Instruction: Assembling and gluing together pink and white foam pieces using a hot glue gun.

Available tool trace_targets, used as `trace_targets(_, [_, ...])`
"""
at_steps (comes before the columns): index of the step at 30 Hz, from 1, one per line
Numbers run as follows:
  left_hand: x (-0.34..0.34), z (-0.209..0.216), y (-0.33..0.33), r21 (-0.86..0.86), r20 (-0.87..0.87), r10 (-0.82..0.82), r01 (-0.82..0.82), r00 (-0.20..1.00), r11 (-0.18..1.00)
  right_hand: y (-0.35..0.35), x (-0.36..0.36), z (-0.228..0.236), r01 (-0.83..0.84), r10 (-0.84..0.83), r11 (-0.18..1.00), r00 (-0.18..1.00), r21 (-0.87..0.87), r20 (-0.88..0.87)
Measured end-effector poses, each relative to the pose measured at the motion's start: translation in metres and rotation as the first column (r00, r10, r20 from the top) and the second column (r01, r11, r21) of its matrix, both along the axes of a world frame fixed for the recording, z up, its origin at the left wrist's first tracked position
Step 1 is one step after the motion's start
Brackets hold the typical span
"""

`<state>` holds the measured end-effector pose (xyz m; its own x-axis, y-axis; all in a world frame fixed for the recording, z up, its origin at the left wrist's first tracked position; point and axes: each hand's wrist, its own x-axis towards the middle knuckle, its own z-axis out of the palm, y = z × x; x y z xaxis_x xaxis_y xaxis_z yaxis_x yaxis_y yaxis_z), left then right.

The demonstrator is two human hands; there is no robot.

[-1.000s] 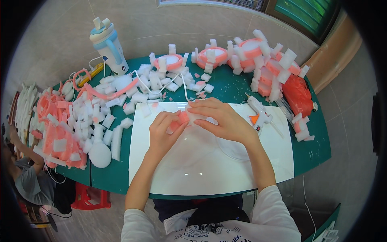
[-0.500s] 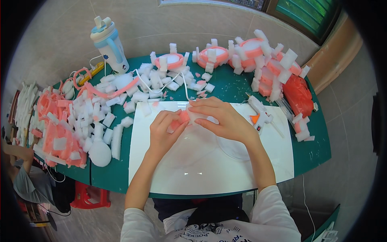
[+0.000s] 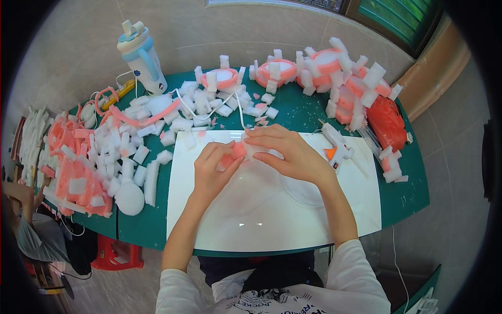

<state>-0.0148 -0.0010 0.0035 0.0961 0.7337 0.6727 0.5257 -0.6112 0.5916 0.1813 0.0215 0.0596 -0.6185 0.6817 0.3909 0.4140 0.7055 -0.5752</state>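
My left hand (image 3: 210, 168) pinches a pink foam strip (image 3: 238, 150) between thumb and fingertips over the far part of a white board (image 3: 225, 225). Beside it, my right hand (image 3: 290, 156) is curved round a white foam piece (image 3: 252, 150), thumb below and fingers above. The pink strip sits against the white foam's left side; my fingers hide much of both, so I cannot tell whether they are joined. On the board right of my right hand lies a white glue gun (image 3: 341, 152) with an orange trigger.
White foam blocks (image 3: 183, 124) and pink foam scraps (image 3: 78, 178) are heaped left and behind the board. Finished-looking pink rings with white blocks (image 3: 276, 72) line the back. A red plastic bag (image 3: 387, 125) lies right; a bottle (image 3: 144, 60) stands back left. Another person (image 3: 39, 235) sits far left.
My hands and the foam pieces hold almost the same place, with only slight finger movement. At the far left, the other person's arm has shifted.
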Motion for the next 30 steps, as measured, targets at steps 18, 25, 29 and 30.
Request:
trace_targets(18, [0.0006,-0.0005,-0.0008,-0.003,-0.004,-0.001,0.001,1.000,1.000,0.0009,0.0018,0.0023,-0.009,0.010,1.000,1.000,-0.014,0.011])
trace_targets(25, [-0.0002,-0.0013,-0.0007,-0.012,0.000,-0.004,0.004,1.000,1.000,0.0004,0.0021,0.0036,-0.001,0.002,1.000,1.000,-0.029,0.025])
trace_targets(29, [0.0004,-0.0010,-0.0005,0.001,-0.005,-0.005,0.005,1.000,1.000,0.0002,0.0031,0.0026,-0.025,0.025,1.000,1.000,-0.012,0.013])
trace_targets(30, [0.0006,-0.0005,-0.0008,0.001,-0.009,-0.003,0.003,1.000,1.000,0.0002,0.0032,0.0027,-0.028,0.028,1.000,1.000,-0.008,0.010])
